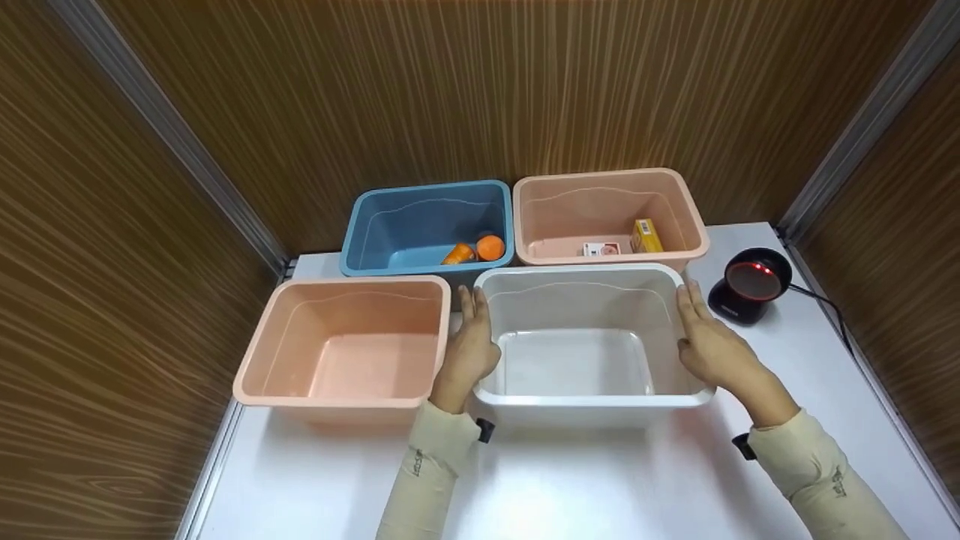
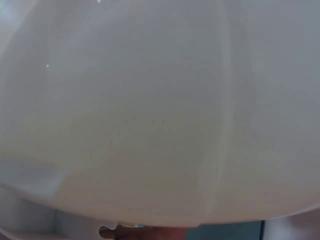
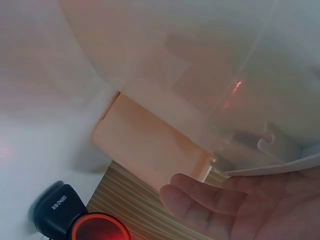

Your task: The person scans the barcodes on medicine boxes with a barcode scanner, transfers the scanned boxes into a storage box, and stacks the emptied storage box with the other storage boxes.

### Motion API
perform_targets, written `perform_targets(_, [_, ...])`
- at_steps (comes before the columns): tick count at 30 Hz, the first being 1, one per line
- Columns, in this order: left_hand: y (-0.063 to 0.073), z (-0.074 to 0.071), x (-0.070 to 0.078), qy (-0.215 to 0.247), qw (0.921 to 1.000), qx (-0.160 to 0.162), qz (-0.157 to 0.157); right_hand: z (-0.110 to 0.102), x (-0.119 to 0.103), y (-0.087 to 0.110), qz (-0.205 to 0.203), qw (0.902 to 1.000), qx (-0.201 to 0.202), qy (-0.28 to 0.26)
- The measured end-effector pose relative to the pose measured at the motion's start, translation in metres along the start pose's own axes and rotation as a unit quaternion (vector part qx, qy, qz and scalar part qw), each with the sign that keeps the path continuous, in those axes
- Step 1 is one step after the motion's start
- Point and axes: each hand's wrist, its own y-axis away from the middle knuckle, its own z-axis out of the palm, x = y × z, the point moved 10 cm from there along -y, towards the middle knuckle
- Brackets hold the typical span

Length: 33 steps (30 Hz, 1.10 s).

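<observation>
A white plastic bin (image 1: 574, 406) stands at the front right in the head view, with nothing in it. My left hand (image 1: 470, 349) grips its left rim, thumb over the edge and fingers along the outside. On the opposite side, my right hand (image 1: 716, 349) holds the right rim the same way. The right wrist view shows straight right fingers (image 3: 200, 205) beneath the rim, beside the bin's outer wall (image 3: 200, 65). Most of the left wrist view is filled by the bin's wall (image 2: 140, 110), and the left fingers are largely hidden there.
An empty peach bin (image 1: 341, 403) stands left of my left hand. Behind are a blue bin (image 1: 431, 187) with an orange (image 1: 490, 247) and an orange packet (image 1: 459, 254), and another peach bin (image 1: 600, 180) with a yellow box (image 1: 646, 236) and small white box (image 1: 601, 249). A black scanner (image 1: 750, 285) stands right.
</observation>
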Motion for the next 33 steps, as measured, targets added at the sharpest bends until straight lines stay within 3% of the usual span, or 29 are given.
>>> perform_targets(8, [0.030,-0.026,0.020,0.040,0.9985,0.009,0.038,-0.025,-0.016,0.022,-0.004,0.9993,-0.004,-0.038])
perform_targets(16, [0.052,-0.058,0.038,0.041,0.9969,0.011,0.066,-0.056,-0.041,0.037,-0.026,0.9981,0.003,-0.056])
perform_targets(21, [0.060,-0.079,0.044,0.047,0.9966,0.013,0.067,-0.072,-0.056,0.038,-0.024,0.9983,-0.002,-0.052])
perform_targets(33, [0.063,-0.129,0.056,0.029,0.9974,0.021,0.062,-0.103,-0.086,0.028,-0.034,0.9988,0.008,-0.034])
